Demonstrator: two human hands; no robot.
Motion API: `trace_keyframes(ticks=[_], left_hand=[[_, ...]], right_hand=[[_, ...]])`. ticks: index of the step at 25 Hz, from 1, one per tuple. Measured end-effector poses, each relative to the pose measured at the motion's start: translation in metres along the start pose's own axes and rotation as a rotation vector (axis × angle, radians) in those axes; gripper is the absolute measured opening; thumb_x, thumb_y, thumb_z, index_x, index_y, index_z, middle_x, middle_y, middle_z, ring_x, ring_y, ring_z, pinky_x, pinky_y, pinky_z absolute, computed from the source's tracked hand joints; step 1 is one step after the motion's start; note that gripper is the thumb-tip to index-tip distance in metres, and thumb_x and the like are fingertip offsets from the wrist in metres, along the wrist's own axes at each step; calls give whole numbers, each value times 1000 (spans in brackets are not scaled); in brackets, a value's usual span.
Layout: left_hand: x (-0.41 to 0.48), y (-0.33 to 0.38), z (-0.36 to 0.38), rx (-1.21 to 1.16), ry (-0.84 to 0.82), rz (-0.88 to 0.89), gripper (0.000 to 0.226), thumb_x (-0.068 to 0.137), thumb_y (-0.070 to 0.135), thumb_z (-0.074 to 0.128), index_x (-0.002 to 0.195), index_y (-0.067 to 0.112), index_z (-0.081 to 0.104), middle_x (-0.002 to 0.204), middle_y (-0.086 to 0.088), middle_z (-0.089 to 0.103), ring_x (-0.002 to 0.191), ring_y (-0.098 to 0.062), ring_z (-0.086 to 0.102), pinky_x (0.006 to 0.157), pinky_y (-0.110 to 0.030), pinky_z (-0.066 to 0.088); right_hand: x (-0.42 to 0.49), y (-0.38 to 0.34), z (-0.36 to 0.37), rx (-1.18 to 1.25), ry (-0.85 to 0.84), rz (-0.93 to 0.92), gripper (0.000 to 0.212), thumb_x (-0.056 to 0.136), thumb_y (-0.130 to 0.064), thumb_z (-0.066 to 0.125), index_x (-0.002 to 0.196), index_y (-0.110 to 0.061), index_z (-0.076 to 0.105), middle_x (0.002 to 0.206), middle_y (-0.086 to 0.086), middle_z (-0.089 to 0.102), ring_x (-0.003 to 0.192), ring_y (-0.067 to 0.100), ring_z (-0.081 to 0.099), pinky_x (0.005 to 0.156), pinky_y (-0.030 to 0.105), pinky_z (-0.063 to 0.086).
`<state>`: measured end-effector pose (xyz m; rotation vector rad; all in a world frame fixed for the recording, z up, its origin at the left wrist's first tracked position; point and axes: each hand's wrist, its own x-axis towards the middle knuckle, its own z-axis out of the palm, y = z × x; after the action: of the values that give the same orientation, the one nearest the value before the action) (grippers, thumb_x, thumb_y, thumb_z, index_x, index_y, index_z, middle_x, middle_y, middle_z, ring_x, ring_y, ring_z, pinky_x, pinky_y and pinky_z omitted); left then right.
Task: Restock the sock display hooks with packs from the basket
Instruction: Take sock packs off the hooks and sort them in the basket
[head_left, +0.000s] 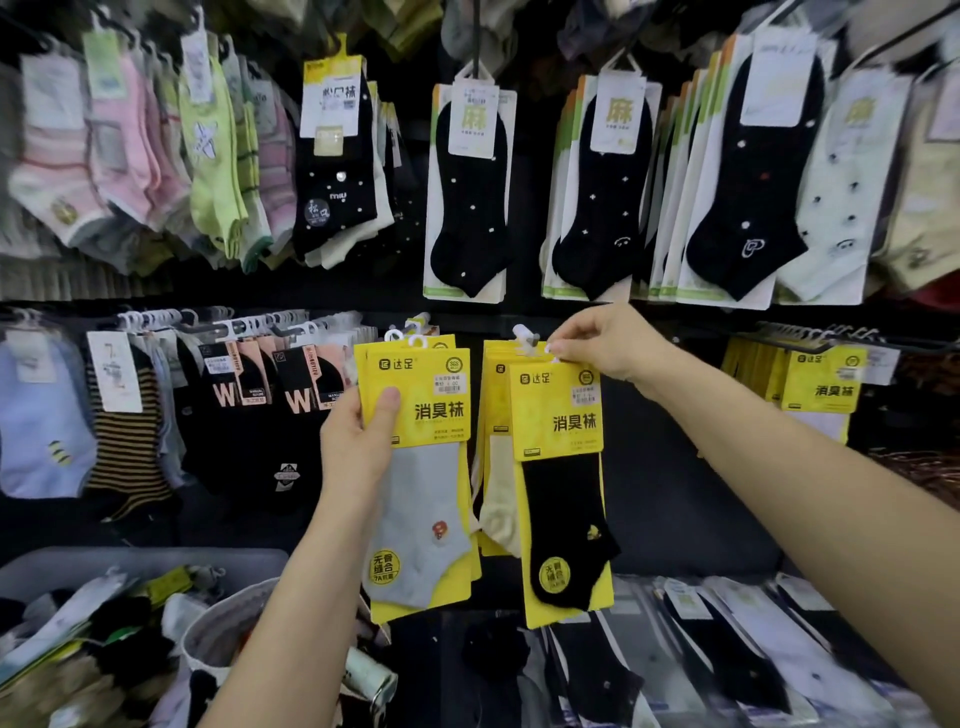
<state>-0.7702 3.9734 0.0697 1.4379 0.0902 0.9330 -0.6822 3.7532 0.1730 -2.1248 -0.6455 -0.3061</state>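
A gray sock pack (421, 467) on a yellow card hangs upright just beside a black sock pack (563, 483), each fronting a yellow stack.

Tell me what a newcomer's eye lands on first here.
The bright yellow packs at centre stand out: the left hand grips the grey sock pack, the right hand pinches the top of the black sock pack beside it. Above hang black dotted socks on white cards.

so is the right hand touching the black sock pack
Touching. The head view shows the right hand pinching the top of the black sock pack, beside its white hanger. The left hand grips the grey sock pack.
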Motion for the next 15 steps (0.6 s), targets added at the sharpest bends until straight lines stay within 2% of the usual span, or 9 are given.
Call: trace_keyframes(ticks=[4,7,9,13,15], left_hand=[[-3,1,5,-16,-13,-8,12,94,20,54,100,12,60,103,-11,67,96,-29,64,86,-44,52],[-6,2,9,-41,-39,1,8,94,20,54,94,17,61,93,-1,67,89,-20,64,78,-33,53],[-6,1,9,-31,-46,13,8,94,21,54,94,17,62,92,-1,67,88,-19,63,78,-33,52],[-8,1,11,-34,-58,3,9,93,21,55,88,21,62,88,3,67,80,-11,64,71,-24,53],[-8,1,12,-26,-73,7,9,93,21,55,92,17,63,89,3,68,79,-9,64,69,-20,53]], right_hand=[[8,4,6,69,169,43,15,85,-16,67,72,-25,68,80,-5,66,81,12,63,74,26,53],[17,-1,18,43,173,32,15,83,-16,69,72,-26,69,79,-7,66,82,10,63,73,25,53],[22,-3,26,12,186,24,19,83,-16,70,68,-28,66,78,-8,66,81,10,63,71,24,52],[27,2,29,8,148,61,16,85,-16,67,71,-24,63,85,-3,67,89,15,64,81,33,54],[23,4,27,-34,183,32,12,88,-19,63,77,-22,65,83,-7,64,85,10,61,76,28,50]])
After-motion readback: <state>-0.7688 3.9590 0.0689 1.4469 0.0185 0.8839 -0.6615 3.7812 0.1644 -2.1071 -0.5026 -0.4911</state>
